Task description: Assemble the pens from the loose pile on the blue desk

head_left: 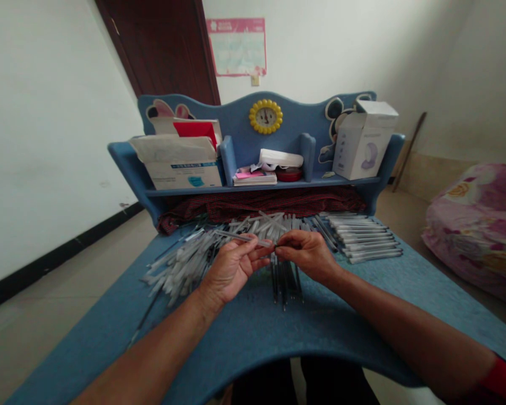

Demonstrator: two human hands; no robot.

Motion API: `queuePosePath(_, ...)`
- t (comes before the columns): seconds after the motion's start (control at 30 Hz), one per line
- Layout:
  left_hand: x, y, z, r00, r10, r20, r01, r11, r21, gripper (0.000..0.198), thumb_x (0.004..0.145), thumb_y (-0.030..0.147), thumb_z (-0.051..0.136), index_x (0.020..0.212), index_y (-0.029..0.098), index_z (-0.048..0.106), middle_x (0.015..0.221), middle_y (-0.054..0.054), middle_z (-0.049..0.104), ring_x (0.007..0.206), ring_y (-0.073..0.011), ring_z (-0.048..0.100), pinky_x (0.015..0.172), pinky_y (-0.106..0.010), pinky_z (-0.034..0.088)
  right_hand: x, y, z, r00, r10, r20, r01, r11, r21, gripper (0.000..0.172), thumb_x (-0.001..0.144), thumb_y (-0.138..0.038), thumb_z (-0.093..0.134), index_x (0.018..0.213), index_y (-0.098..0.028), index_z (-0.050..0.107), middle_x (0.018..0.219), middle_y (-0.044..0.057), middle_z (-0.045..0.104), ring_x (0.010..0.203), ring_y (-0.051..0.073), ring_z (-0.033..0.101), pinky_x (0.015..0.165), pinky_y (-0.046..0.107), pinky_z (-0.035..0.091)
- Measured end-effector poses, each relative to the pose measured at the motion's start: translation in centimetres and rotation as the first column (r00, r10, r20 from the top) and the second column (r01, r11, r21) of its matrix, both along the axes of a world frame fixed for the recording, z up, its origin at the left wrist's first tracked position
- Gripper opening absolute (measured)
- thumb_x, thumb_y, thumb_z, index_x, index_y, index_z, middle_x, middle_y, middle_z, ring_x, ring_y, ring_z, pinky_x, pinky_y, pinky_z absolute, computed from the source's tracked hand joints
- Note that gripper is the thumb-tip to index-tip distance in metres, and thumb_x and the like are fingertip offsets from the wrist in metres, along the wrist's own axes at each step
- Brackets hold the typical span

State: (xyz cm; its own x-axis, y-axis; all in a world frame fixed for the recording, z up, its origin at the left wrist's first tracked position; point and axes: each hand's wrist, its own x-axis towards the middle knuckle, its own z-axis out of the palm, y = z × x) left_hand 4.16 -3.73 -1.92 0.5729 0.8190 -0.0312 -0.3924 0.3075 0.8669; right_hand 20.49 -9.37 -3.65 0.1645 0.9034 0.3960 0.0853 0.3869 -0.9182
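Note:
My left hand (238, 264), palm up, holds a clear plastic pen barrel (234, 236) between thumb and fingers, its near end pointing right. Close by that end, my right hand (306, 256) is closed in a pinch; whatever sits between the fingertips is mostly hidden, with a small dark bit showing. Beneath and behind the hands lie a loose pile of translucent barrels (181, 264) and a bunch of thin dark pen refills (284, 284). To the right, pens (366, 239) with dark ends lie stacked side by side.
The blue desk (240, 337) has a raised shelf with a mask box (185, 174), a white box (365, 140), a yellow flower clock (265, 116) and a stack of papers (255, 179). A dark checked cloth (253, 203) lies under the shelf. A floral-covered bundle (480, 225) stands at right.

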Motion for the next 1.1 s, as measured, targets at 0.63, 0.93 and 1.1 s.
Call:
queuePosePath(0.63, 0.2, -0.07, -0.11, 1.0, 0.024, -0.021, -0.024, 1.0, -0.004, 0.008, 0.08, 0.007, 0.059, 0.084, 0.013, 0.056, 0.086, -0.01, 0.071, 0.072, -0.0177, 0.069, 0.062, -0.026, 0.056, -0.24, -0.06, -0.28, 0.996, -0.065, 0.065, 0.064, 0.998, 0.004, 0.006, 0.066, -0.023, 0.067, 0.07, -0.018, 0.065, 0.062, -0.001, 0.066, 0.056, 0.011, 0.06, 0.053, 0.022, 0.046)
queuePosePath(0.93, 0.25, -0.13, -0.09, 0.998, 0.041, -0.039, -0.042, 0.999, -0.006, 0.007, 0.082, 0.006, 0.055, 0.083, 0.013, 0.056, 0.085, -0.011, 0.071, 0.072, -0.0177, 0.069, 0.061, -0.026, 0.056, -0.19, 0.0, -0.66, 0.993, -0.068, 0.092, 0.067, 0.998, 0.013, 0.005, 0.068, -0.02, 0.067, 0.072, -0.018, 0.064, 0.064, -0.002, 0.066, 0.058, 0.011, 0.06, 0.055, 0.022, 0.046)
queuePosePath(1.1, 0.21, 0.0, -0.2, 0.999, 0.035, -0.029, -0.035, 0.999, 0.005, 0.008, 0.08, 0.006, 0.058, 0.083, 0.013, 0.056, 0.084, -0.01, 0.071, 0.072, -0.0179, 0.069, 0.063, -0.027, 0.056, -0.2, -0.04, -0.82, 0.991, -0.071, 0.115, 0.069, 0.997, 0.026, 0.005, 0.07, -0.021, 0.066, 0.073, -0.018, 0.064, 0.066, -0.001, 0.066, 0.06, 0.012, 0.061, 0.058, 0.023, 0.047)
